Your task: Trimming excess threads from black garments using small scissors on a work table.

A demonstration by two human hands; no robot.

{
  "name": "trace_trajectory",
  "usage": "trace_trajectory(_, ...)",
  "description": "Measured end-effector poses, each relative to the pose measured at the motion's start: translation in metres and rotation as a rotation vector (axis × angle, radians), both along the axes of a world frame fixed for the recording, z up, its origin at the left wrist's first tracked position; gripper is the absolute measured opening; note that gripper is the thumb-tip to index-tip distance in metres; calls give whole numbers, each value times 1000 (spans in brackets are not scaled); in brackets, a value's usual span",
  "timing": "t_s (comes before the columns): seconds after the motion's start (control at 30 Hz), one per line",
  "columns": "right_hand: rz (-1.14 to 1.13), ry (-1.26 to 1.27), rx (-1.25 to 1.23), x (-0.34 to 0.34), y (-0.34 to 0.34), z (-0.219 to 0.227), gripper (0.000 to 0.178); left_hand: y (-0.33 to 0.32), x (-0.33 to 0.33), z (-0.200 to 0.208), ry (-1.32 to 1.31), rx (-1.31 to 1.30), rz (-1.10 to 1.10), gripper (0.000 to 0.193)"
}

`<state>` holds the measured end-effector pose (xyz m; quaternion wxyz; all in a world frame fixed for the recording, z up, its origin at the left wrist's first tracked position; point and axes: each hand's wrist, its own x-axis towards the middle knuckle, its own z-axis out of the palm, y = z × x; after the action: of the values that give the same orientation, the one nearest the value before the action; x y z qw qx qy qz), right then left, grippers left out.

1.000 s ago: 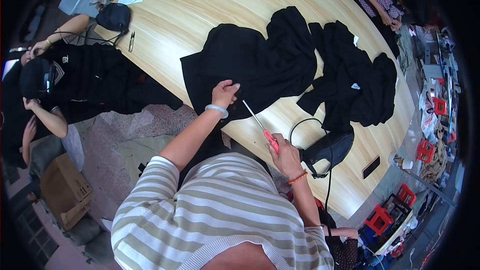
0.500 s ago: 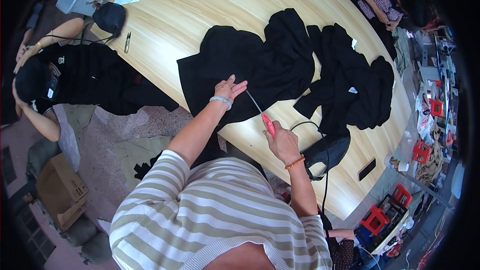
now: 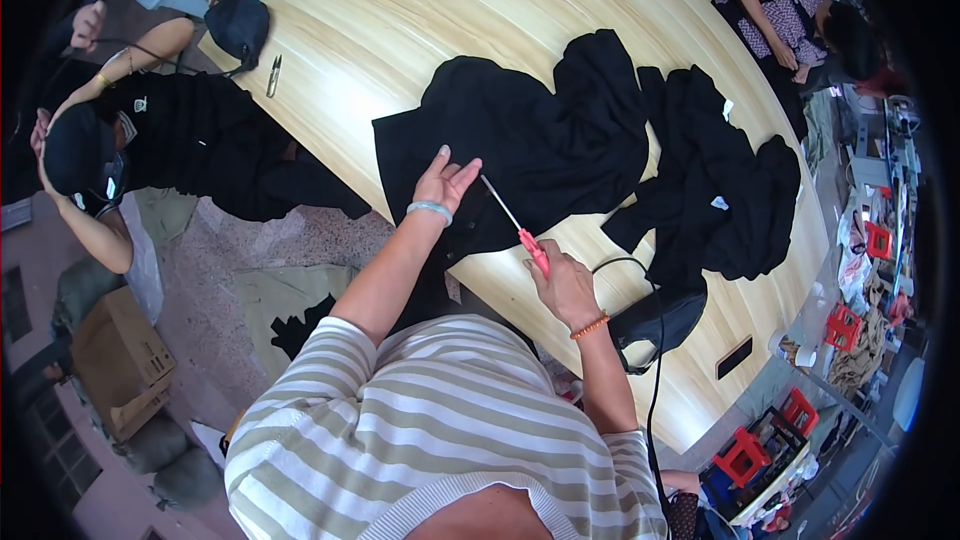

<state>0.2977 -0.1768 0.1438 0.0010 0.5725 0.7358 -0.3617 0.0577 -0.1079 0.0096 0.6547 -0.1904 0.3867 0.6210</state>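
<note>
A black garment (image 3: 530,140) lies spread on the table in front of me, with small buttons near its front edge. My left hand (image 3: 447,183) hovers over or rests on its left part, fingers stretched and apart, with nothing seen in them. In my right hand (image 3: 566,288) is a screwdriver (image 3: 533,250) with a red handle, gripped by that handle. Its thin metal shaft points up and left, the tip close to my left fingertips. Whether the tip touches the cloth, I cannot tell.
A second black garment (image 3: 735,205) lies to the right. A black cap (image 3: 660,315) with a cable, a phone (image 3: 734,358), thread snips (image 3: 274,77) and another black cap (image 3: 238,28) are on the table (image 3: 350,30). People are at the left and far right.
My left hand has turned and its fingers have spread away from the screwdriver tip. The screwdriver has shifted slightly left. The whole view has moved a little.
</note>
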Motion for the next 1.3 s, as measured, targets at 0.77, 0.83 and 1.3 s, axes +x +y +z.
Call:
trace_trajectory(0.77, 79, -72, -83, -55, 40, -4, 29, 3, -9, -23, 106, 91, -100, 24)
trace_trajectory(0.83, 28, -76, -65, -52, 39, -11, 30, 4, -8, -22, 109, 82, -105, 24)
trace_trajectory(1.3, -885, -55, 558, 51, 103, -77, 56, 9, -15, 3, 523, 46, -515, 19)
